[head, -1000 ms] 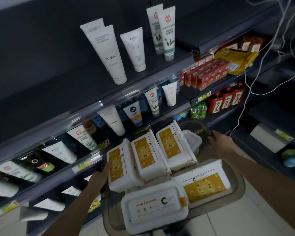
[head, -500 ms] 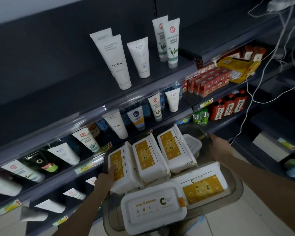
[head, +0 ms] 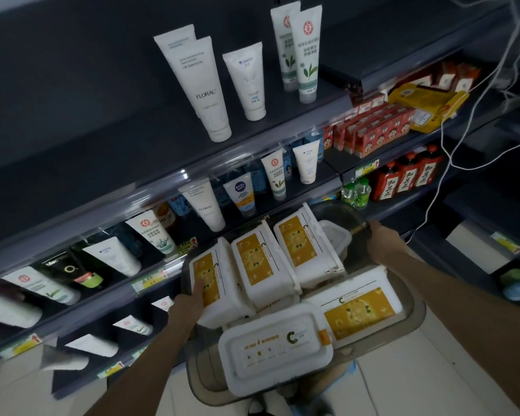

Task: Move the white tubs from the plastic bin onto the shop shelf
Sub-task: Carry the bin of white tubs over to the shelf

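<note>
In the lower middle of the frame, the translucent grey plastic bin (head: 418, 314) holds the white rectangular tubs with yellow labels (head: 261, 265). Three stand on edge in a row, and two lie flat nearer the bottom of the frame. The left hand (head: 189, 302) has straight fingers pressed flat against the leftmost tub (head: 226, 291). The right hand (head: 382, 245) curls its fingers over the bin's rim at centre right. The dark metal shop shelf (head: 102, 145) with white cosmetic tubes (head: 206, 94) fills the upper left.

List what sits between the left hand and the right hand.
In the head view, three tubs stand on edge in the bin between left hand and right hand; the left touches the first.
</note>
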